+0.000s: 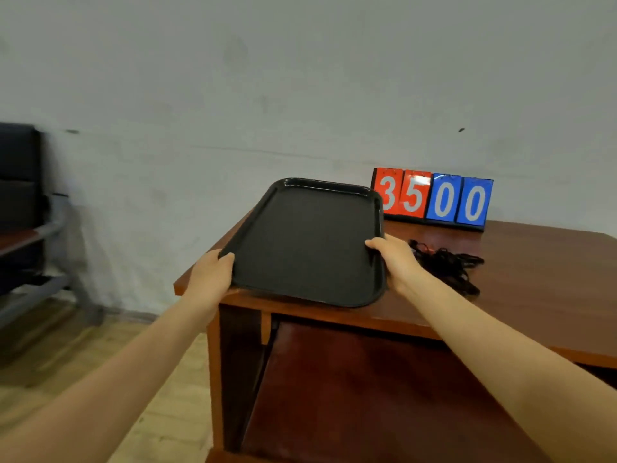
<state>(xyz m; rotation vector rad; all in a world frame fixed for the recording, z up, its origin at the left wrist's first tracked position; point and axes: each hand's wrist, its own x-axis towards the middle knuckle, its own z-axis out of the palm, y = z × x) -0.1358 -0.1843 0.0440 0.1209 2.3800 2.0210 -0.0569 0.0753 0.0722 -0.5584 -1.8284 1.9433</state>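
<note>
Black tray [307, 242] sits over the near-left corner of the wooden desk [534, 295], held at both long sides. Its long axis runs near-to-far, angled slightly rightward at the far end, and its short near edge is at or just past the desk's near edge. The far end shows against the wall above the desk line, so it appears raised. I cannot tell whether the near edge touches the wood. Left hand [210, 279] wraps the left rim close to the near corner, with the thumb on top and the fingers hidden under the rim. Right hand [394, 259] grips the right rim a little farther along, thumb over the lip. Both holds lie on the near half, so most of the tray extends away from the hands toward the wall, and neither hand is clearly nearer to its middle. A tangle of black cords [447, 265] lies just right of the right hand, and a flip scoreboard [434, 198] reading 3500 stands at the far edge. Judgement: any set-down or slide goes along the long axis, and drift to the right would meet the cords.
</note>
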